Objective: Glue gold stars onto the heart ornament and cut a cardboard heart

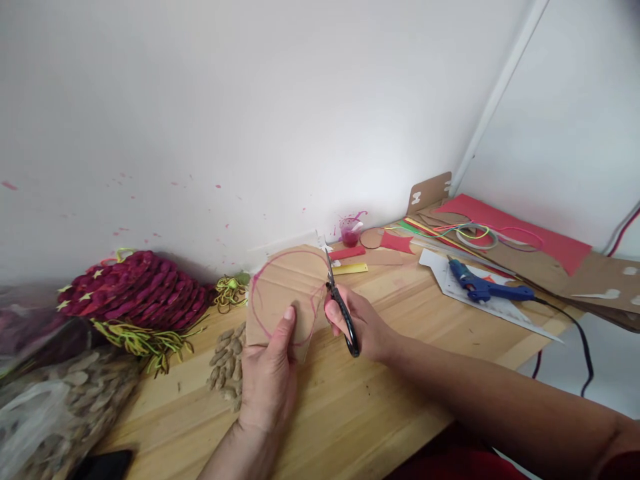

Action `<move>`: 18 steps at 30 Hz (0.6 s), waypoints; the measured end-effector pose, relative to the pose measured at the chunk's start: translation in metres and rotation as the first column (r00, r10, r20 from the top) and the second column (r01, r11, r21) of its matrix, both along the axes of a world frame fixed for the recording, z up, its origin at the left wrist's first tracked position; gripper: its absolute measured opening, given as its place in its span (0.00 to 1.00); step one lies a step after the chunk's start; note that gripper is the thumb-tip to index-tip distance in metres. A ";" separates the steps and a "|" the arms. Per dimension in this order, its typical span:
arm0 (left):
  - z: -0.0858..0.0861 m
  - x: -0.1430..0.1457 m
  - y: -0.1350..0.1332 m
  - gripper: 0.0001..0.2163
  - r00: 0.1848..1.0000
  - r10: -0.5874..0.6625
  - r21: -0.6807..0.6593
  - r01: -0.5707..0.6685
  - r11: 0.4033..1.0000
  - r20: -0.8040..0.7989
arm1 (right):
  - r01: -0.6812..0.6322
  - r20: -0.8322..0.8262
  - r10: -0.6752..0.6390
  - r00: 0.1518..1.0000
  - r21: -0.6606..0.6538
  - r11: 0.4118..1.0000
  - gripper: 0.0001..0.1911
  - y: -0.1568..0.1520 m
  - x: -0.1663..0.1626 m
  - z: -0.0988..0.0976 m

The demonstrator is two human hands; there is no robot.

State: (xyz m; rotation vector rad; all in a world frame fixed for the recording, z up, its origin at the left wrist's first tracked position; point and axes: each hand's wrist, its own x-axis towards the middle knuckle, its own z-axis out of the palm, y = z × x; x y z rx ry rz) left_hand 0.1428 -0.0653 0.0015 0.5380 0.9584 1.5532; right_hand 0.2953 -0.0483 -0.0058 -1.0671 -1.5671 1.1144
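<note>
My left hand [273, 373] grips a piece of brown cardboard [287, 287] by its lower part, thumb on the front face. A round outline in purple marker is drawn on the cardboard. In my right hand [363, 323] are black-handled scissors [343, 310], with the blades pointing up at the cardboard's right edge, along the drawn line. My fingers are wrapped through the handles. Whether the blades are closed on the cardboard I cannot tell. Just left of my left hand lies a pile of peanuts in their shells [227, 363].
A stack of purple-painted pieces [135, 290] with yellow yarn and a plastic bag of peanuts [75, 407] are at left. A blue glue gun [487, 287] rests on white paper at right, its cord hanging off the table. Behind are a cup of purple paint [350, 233] and red card [530, 227].
</note>
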 end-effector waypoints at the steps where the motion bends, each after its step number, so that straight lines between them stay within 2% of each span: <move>1: 0.001 0.000 0.000 0.20 1.000 0.001 -0.004 -0.001 1.000 0.000 | -0.001 -0.007 0.001 1.000 0.002 1.000 0.23 0.000 0.000 -0.001; 8: 0.003 0.002 0.000 0.19 1.000 0.007 -0.017 -0.007 1.000 -0.004 | -0.003 -0.026 0.003 1.000 0.010 1.000 0.24 0.002 -0.001 -0.007; 14: 0.000 0.000 -0.001 0.13 0.999 0.018 -0.080 -0.021 0.997 -0.040 | 0.023 -0.020 -0.024 1.000 -0.036 0.999 0.22 0.002 0.000 -0.008; 18: -0.001 0.000 -0.001 0.16 0.999 0.008 -0.040 -0.009 0.999 -0.041 | 0.025 -0.039 -0.027 0.999 -0.040 0.999 0.21 0.002 0.000 -0.011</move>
